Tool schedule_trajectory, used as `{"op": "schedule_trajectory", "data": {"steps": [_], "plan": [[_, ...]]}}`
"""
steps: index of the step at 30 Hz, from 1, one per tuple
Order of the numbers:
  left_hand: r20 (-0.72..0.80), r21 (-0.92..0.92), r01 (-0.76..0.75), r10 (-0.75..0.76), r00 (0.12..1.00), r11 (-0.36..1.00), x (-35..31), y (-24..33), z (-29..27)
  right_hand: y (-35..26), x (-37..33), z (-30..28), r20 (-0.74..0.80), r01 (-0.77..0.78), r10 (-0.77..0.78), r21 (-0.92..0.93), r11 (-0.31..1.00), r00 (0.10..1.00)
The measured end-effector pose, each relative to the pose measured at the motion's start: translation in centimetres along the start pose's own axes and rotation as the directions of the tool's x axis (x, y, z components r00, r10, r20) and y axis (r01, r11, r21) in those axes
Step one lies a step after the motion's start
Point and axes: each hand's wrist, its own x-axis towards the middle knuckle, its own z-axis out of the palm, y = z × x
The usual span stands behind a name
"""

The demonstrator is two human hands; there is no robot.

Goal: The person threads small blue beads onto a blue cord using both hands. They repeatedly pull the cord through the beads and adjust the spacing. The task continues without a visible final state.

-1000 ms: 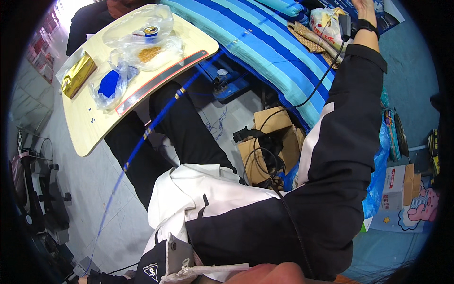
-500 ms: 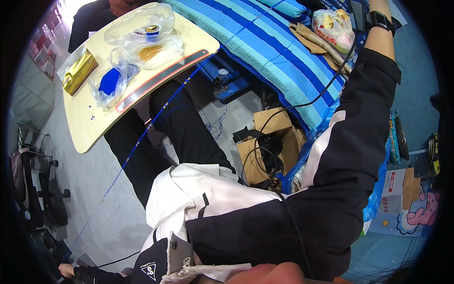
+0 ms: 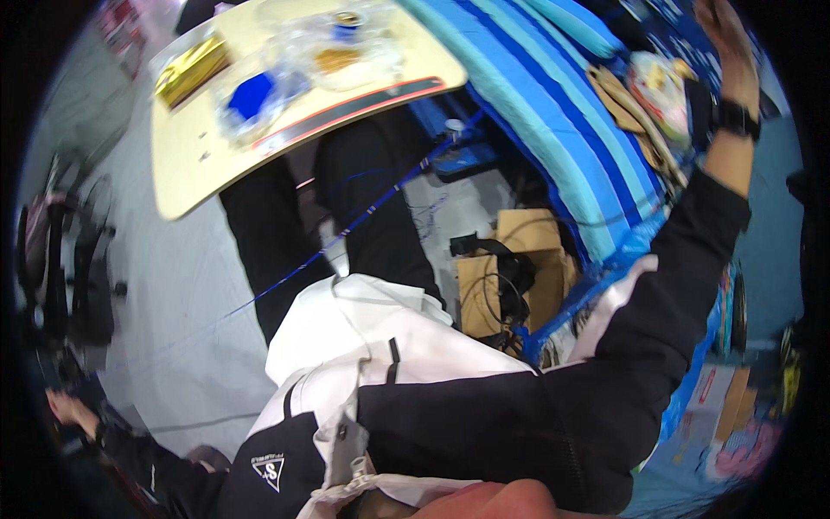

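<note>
My right hand [image 3: 724, 39] is raised at the upper right edge, beyond the striped bed, with a dark watch [image 3: 737, 119] on its wrist. Its fingers are blurred and partly lost at the rim. At the lower left, my left hand [image 3: 71, 411] is stretched far out to the side; blur hides its finger pose. A thin blue strand with pale bands [image 3: 370, 210] runs slantwise in a slight bow across my legs, between the sides where my hands are. Toward my left hand it fades from sight, so I cannot tell whether either hand holds it.
A pale table [image 3: 186, 177] bears a gold box [image 3: 190, 71], clear plastic bags, a can [image 3: 347, 26] and a long ruler-like strip [image 3: 350, 112]. Right of it lies a blue striped bed [image 3: 536, 112]. An opened carton [image 3: 536, 255] with black cables stands beside the bed.
The view has shifted, so the table sits higher. My left hand has risen and moved further left in the picture. The blue strand has gone from nearly straight to bowed.
</note>
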Motion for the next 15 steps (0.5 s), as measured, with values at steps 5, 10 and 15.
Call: {"op": "schedule_trajectory", "data": {"steps": [5, 10, 15], "plan": [[0.407, -0.533, 0.107, 0.143, 0.902, 0.840, -4.1, 9.7, 0.1, 6.0, -3.1, 9.4, 0.641, 0.061, 0.201, -0.362, 0.930, 0.740], [0.645, -0.577, -0.010, 0.463, 0.609, 0.817, -18.3, 25.5, -1.6, 7.1, -8.8, 26.1, 0.891, 0.414, 0.230, -0.394, 0.821, 0.392], [0.733, -0.604, -0.388, 0.676, 0.072, 0.697, -29.4, 38.1, -2.5, 5.7, -13.0, 41.9, 0.809, 0.230, -0.284, 0.189, 0.955, 0.514]]}}
